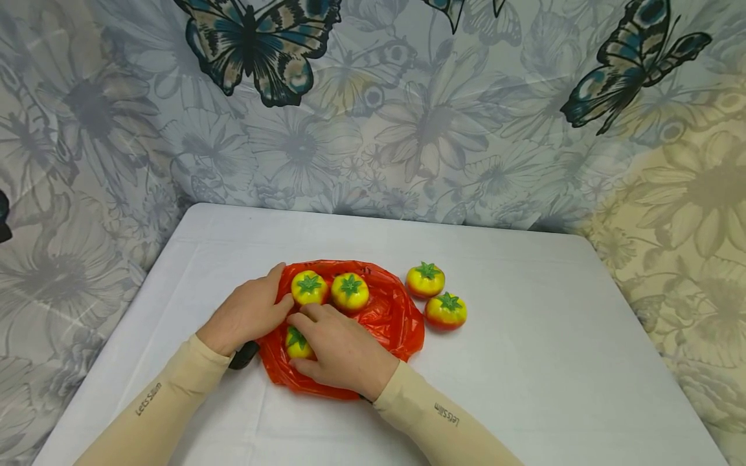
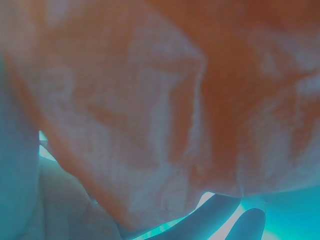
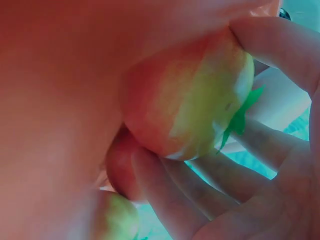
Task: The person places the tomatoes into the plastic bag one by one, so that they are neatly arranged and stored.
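Note:
A red plastic bag [image 1: 384,310] lies spread on the table with toy tomatoes in it, yellow and red with green star-shaped leaves. My right hand [image 1: 344,346] grips the nearest tomato [image 1: 298,343] over the bag; in the right wrist view, thumb and fingers curve round that tomato [image 3: 195,100]. At the bag's left edge, my left hand [image 1: 247,310] holds the plastic between thumb and fingers, the thumb tip beside a second tomato [image 1: 309,286]. A third tomato [image 1: 350,291] sits right of it. Bag plastic [image 2: 150,100] hides most of the left hand in its wrist view.
Two more toy tomatoes, one behind [image 1: 425,280] and one in front [image 1: 445,312], rest on the white-covered table [image 1: 553,362] just right of the bag. A butterfly-and-flower patterned cloth [image 1: 373,129] hangs behind the table and at its sides.

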`<move>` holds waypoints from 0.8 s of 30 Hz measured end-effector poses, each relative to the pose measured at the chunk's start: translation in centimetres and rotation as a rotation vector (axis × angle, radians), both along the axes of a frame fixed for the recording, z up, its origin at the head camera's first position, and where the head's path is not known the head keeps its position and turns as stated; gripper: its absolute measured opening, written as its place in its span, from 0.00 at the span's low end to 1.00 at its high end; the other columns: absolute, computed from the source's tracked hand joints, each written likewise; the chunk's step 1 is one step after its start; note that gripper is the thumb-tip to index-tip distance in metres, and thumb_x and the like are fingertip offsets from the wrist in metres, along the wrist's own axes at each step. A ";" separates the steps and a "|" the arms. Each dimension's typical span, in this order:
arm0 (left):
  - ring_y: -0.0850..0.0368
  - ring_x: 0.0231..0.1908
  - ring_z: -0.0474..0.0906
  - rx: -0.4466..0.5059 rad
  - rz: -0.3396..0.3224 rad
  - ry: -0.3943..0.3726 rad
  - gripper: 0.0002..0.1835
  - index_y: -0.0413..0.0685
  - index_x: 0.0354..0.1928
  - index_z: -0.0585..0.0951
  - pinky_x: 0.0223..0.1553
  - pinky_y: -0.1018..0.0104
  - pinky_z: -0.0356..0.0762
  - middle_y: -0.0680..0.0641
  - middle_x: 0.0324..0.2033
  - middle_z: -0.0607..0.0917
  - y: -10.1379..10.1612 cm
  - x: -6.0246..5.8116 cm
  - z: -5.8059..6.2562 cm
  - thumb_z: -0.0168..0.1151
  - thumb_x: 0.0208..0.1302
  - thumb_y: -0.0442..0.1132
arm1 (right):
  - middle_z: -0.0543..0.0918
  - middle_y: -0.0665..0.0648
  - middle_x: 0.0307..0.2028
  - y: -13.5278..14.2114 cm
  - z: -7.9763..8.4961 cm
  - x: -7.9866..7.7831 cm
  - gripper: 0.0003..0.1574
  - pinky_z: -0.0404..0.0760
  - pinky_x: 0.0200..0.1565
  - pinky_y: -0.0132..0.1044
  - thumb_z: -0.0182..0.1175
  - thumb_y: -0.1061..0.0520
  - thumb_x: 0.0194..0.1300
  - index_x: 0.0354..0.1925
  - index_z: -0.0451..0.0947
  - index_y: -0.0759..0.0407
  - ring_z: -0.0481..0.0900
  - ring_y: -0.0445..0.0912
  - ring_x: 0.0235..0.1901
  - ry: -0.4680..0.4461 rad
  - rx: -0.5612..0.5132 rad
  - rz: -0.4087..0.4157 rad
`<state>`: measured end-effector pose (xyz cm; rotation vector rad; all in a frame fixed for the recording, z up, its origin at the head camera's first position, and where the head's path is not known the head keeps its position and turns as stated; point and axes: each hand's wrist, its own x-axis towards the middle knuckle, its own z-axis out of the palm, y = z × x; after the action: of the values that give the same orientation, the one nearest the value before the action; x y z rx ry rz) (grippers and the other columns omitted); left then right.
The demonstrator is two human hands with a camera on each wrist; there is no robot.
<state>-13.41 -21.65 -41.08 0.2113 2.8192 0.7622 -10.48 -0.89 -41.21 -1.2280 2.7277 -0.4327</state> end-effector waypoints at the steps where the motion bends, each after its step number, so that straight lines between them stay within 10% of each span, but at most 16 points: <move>1: 0.35 0.60 0.86 -0.001 -0.001 0.000 0.40 0.28 0.82 0.56 0.64 0.38 0.84 0.29 0.70 0.79 0.0 0.0 0.0 0.53 0.79 0.47 | 0.81 0.50 0.64 0.0 0.0 0.0 0.35 0.83 0.67 0.36 0.71 0.43 0.72 0.71 0.76 0.51 0.79 0.43 0.62 -0.003 0.001 -0.003; 24: 0.33 0.66 0.81 -0.006 0.005 -0.036 0.42 0.30 0.84 0.54 0.67 0.35 0.81 0.28 0.74 0.75 0.3 0.2 0.2 0.53 0.81 0.50 | 0.79 0.53 0.70 5.0 2.4 0.1 0.43 0.86 0.66 0.45 0.70 0.34 0.71 0.76 0.75 0.49 0.81 0.47 0.68 0.031 -0.012 -0.082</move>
<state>-13.18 -21.34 -40.85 0.1875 2.7892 0.7514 -10.42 4.08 -38.83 -1.1385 2.8140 -0.4435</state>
